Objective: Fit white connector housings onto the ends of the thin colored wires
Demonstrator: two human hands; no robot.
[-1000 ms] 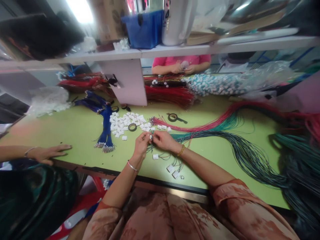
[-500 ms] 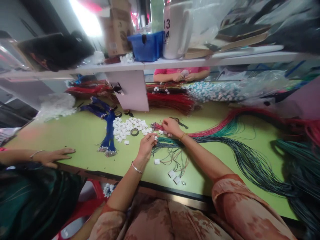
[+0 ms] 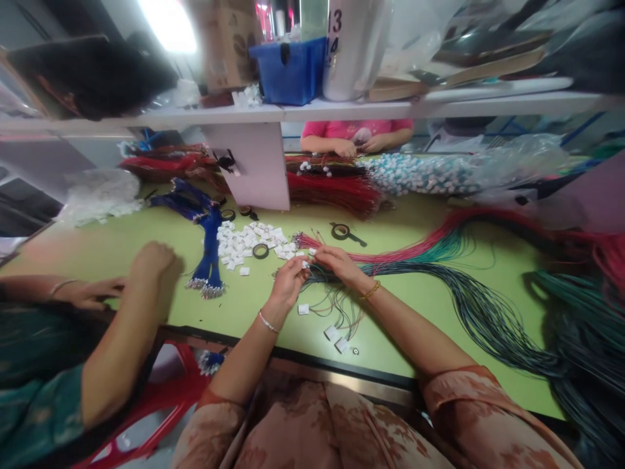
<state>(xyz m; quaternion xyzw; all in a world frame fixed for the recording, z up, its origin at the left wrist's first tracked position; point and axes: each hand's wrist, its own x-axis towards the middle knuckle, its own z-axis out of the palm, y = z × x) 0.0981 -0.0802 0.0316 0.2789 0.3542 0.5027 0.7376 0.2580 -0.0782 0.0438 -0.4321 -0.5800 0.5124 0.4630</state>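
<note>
Between the thumb and fingers of my left hand [image 3: 290,281] is a small white connector [image 3: 305,265]. My right hand [image 3: 338,263] is closed in a pinch just to its right, with another white piece [image 3: 312,252] at the fingertips; whatever the fingers grip is too small to make out. Under and beside my hands runs a bundle of dark and green wires [image 3: 415,268]. Behind it lie red wires [image 3: 381,256] with bare metal ends. A pile of white connectors [image 3: 244,241] is left of my hands. Several wired white connectors [image 3: 332,333] lie nearer me.
Black tape rolls [image 3: 260,251] lie by the pile and behind my right hand. Blue wire bundles [image 3: 211,251] stand left of it. A co-worker's arm [image 3: 131,319] reaches over the table at left; another person [image 3: 359,135] sits opposite. A shelf [image 3: 312,112] crosses above.
My right hand has moved from the red wire ends down toward my left hand, uncovering a tape roll. The co-worker at left has brought another arm over the table.
</note>
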